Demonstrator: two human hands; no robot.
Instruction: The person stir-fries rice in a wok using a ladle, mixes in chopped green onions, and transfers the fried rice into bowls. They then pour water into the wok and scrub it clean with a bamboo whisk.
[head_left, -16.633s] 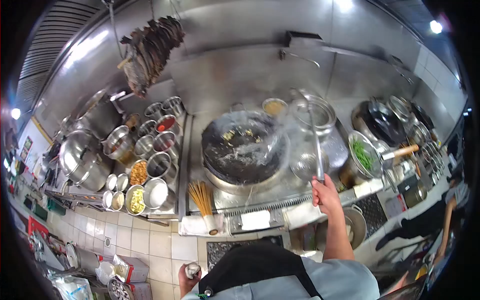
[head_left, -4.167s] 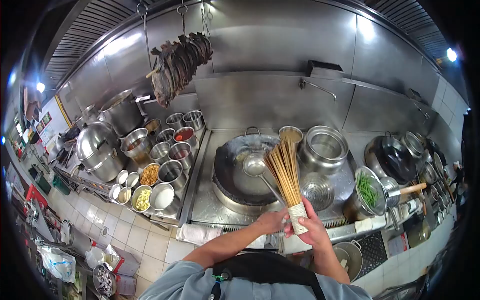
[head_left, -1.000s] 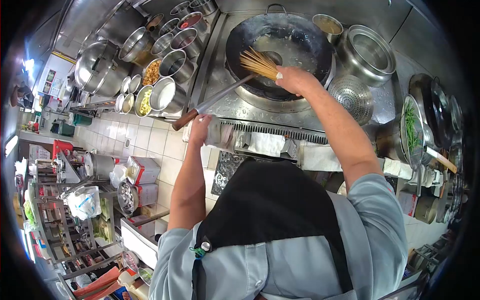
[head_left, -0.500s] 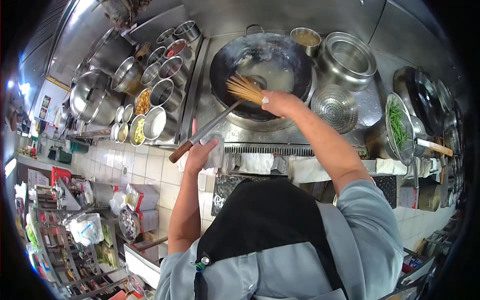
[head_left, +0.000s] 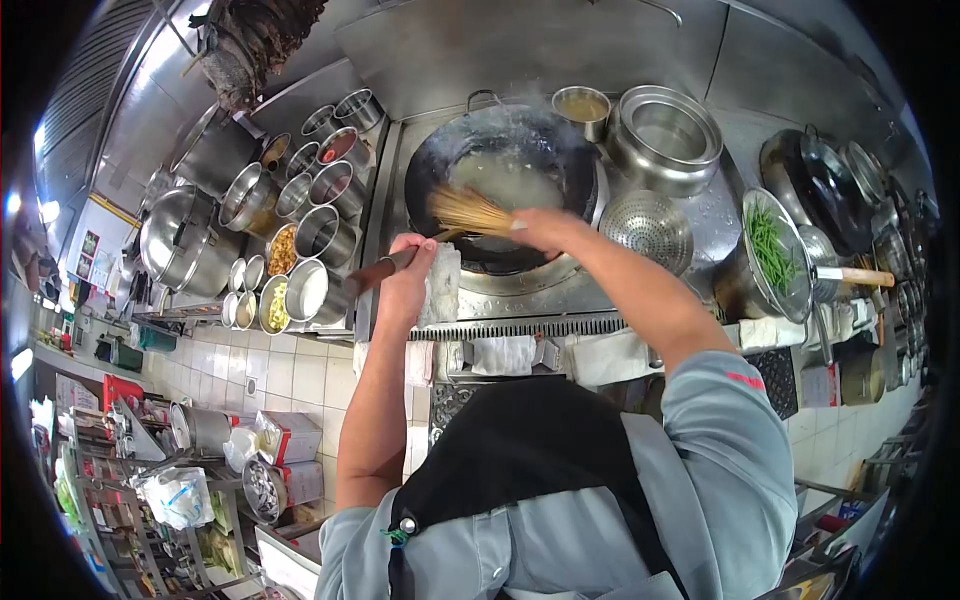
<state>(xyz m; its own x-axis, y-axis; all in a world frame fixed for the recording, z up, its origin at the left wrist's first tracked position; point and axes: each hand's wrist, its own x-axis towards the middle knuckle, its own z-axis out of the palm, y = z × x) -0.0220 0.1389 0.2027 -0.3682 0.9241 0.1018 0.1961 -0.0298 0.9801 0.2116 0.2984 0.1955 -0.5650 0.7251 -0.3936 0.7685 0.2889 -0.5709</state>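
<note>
My right hand is closed around the bound end of a bamboo wok brush. Its bristles are blurred and point left over the near part of the black wok. Cloudy, steaming liquid lies in the wok. At the wok's near left edge, my left hand grips a ladle by its handle, whose wooden end points left. The ladle's bowl is hidden behind the brush. A pale folded cloth hangs against my left hand, beside the wok rim.
Several steel containers of ingredients stand to the left. Right of the wok are a perforated strainer, a large steel pot and a small pot of liquid. Green vegetables sit in a strainer farther right.
My left hand has moved forward to the wok's edge, and the ladle handle lies flatter. The brush has swept slightly, now blurred. The whole view has shifted a little.
</note>
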